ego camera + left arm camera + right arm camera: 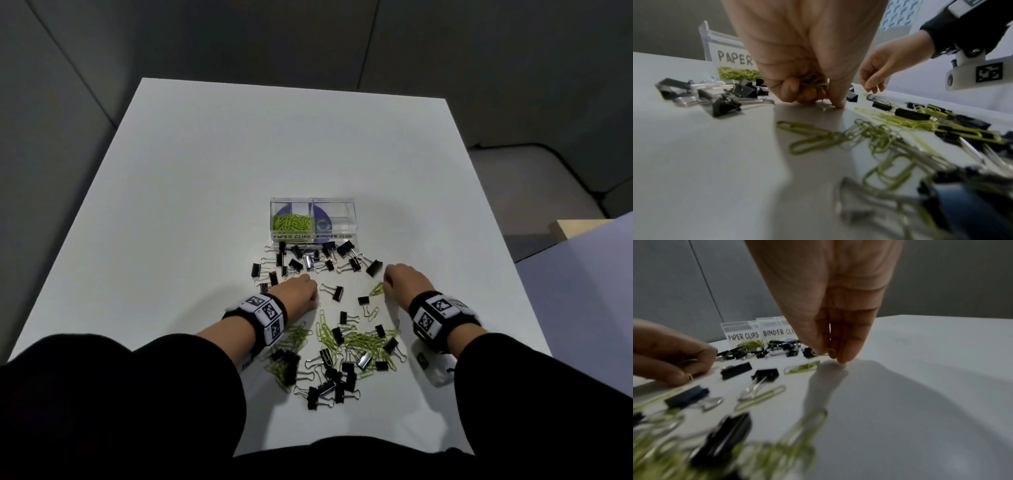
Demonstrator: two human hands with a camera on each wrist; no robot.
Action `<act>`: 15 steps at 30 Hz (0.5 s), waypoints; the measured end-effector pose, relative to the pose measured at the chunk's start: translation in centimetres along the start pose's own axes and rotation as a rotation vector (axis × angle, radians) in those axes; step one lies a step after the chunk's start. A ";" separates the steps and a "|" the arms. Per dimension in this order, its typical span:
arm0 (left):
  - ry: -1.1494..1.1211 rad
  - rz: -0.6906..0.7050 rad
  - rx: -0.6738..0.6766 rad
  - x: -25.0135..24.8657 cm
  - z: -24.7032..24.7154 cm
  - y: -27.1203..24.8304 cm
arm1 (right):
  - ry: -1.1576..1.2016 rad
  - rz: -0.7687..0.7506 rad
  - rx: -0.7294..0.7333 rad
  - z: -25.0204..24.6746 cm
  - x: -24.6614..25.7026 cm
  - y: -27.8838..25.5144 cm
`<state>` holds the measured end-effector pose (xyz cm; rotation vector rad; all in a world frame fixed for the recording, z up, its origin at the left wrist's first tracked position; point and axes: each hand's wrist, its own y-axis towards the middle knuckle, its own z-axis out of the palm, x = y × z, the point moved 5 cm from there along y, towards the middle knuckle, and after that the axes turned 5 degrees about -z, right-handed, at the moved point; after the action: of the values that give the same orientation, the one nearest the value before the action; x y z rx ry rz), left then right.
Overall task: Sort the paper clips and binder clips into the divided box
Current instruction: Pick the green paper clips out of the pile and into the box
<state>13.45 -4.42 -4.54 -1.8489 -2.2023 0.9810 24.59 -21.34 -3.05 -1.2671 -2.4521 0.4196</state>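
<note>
A clear divided box (313,202) stands mid-table, labelled PAPER CLIPS on the left and BINDER CLIPS on the right. Green paper clips (293,222) fill its left half; no clips show in the right half. Black binder clips (308,262) lie in front of the box, and more are mixed with green paper clips (363,344) nearer me. My left hand (297,292) is curled round a bunch of green paper clips (815,81), fingertips (838,104) on the table. My right hand (400,279) pinches a green paper clip (829,352) just above a small cluster (802,368).
The white table (239,144) has bare surface to the left, right and behind the box. A white wrist-camera mount (432,366) sits under my right forearm. A pale surface with a wooden block (575,228) lies beyond the table's right edge.
</note>
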 end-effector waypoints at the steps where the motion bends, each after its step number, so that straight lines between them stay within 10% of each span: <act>1: 0.011 0.004 0.004 0.1 0.1 -0.2 | 0.012 0.008 0.014 0.6 -0.1 -0.4; 15: -0.171 -0.073 -0.065 5.4 0.8 -4.8 | 0.019 -0.211 -0.119 1.5 4.2 -2.8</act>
<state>7.63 -0.04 -4.37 -1.7562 -2.4075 1.1040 19.66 -19.59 -2.53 -1.0355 -2.5937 0.2077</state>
